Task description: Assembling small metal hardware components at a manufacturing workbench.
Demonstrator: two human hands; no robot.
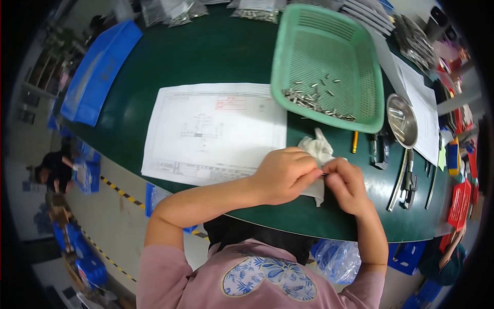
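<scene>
On the green table (216, 51), a large drawing sheet (216, 131) is lying at the left. Just right of it, the left hand (283, 175) is pinching a white cloth (319, 152) with curled fingers, while the right hand (347, 185) is pressing fingertips against it, seemingly gripping something too small to make out. Farther right, a green mesh basket (329, 62) is holding small metal pins (314, 100). A tiny part could be slipping from such a fingertip grip and rolling off the table's near edge.

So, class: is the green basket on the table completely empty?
No: the green basket holds a scatter of small metal pins along its near edge, beyond the white cloth in the person's hands.
</scene>
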